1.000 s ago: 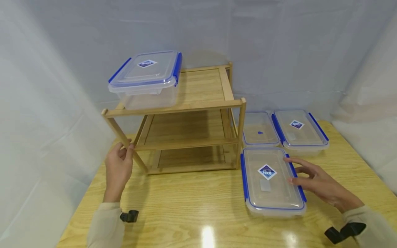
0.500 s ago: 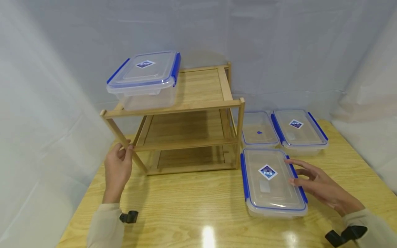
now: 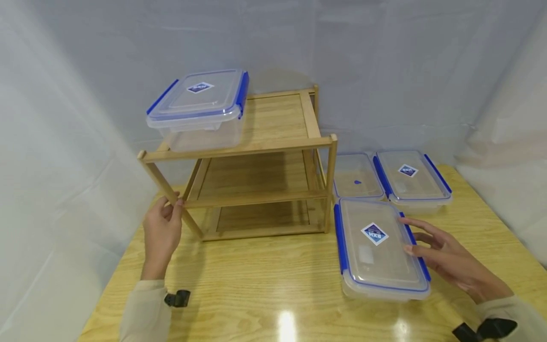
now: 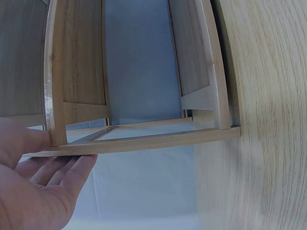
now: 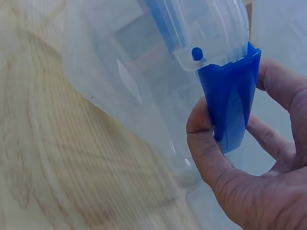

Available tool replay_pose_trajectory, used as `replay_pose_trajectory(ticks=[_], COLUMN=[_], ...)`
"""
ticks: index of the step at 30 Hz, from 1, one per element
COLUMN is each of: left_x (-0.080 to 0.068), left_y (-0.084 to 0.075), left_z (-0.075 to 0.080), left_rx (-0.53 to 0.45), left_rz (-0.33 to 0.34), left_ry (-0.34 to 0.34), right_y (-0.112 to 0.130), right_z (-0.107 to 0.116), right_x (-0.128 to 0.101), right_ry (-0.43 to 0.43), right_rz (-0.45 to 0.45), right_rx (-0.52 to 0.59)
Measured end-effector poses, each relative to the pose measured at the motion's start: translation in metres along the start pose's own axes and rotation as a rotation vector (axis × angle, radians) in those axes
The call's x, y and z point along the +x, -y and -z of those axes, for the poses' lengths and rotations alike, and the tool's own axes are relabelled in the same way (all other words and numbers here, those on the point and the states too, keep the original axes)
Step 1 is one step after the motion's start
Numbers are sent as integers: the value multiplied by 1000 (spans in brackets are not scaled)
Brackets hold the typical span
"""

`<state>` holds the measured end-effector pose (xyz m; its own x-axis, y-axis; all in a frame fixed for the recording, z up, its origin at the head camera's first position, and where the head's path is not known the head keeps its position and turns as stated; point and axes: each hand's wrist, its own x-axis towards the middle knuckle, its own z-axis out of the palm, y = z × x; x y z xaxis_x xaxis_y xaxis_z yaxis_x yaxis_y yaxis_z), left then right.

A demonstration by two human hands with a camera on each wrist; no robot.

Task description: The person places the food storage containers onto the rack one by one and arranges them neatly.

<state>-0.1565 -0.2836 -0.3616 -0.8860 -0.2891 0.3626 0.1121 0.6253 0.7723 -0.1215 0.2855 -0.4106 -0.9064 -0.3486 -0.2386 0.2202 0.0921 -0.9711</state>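
The right hand (image 3: 453,259) has its thumb and fingers (image 5: 204,143) curled round the blue side clasp (image 5: 230,103) of the nearest clear rectangular plastic container with a blue-clasped lid (image 3: 380,249), which since a moment ago has swung a little — its near end now sits further right, so its long axis runs from the rack out toward the person at a slight slant. It lies flat on the pale wooden desk (image 3: 265,289), just right of the three-tier bamboo shelf rack (image 3: 256,166), lid up, and looks empty. The left hand (image 3: 162,232) keeps its place, fingers (image 4: 53,167) nearly straight against the rack's front left leg with the thumb pressed on the other side. On the top shelf stands a deeper square clear container with blue clasps (image 3: 198,109), empty as far as can be seen. Behind the held container lie two more flat clear containers (image 3: 391,178) side by side — lids on, nothing visible inside.
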Motion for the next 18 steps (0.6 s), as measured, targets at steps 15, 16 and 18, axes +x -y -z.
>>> replay_pose_trajectory(ticks=[15, 16, 18], left_x=[-1, -1, -1], left_y=[-2, -2, -2], left_z=[0, 0, 0], left_rx=[-5, -4, -2], left_rz=[-3, -3, -5], left_ry=[9, 10, 10], right_y=[14, 15, 17], right_z=[-2, -3, -3], right_x=[-9, -10, -12], right_ry=[97, 96, 94], right_rz=[181, 185, 192], right_rx=[247, 261, 281])
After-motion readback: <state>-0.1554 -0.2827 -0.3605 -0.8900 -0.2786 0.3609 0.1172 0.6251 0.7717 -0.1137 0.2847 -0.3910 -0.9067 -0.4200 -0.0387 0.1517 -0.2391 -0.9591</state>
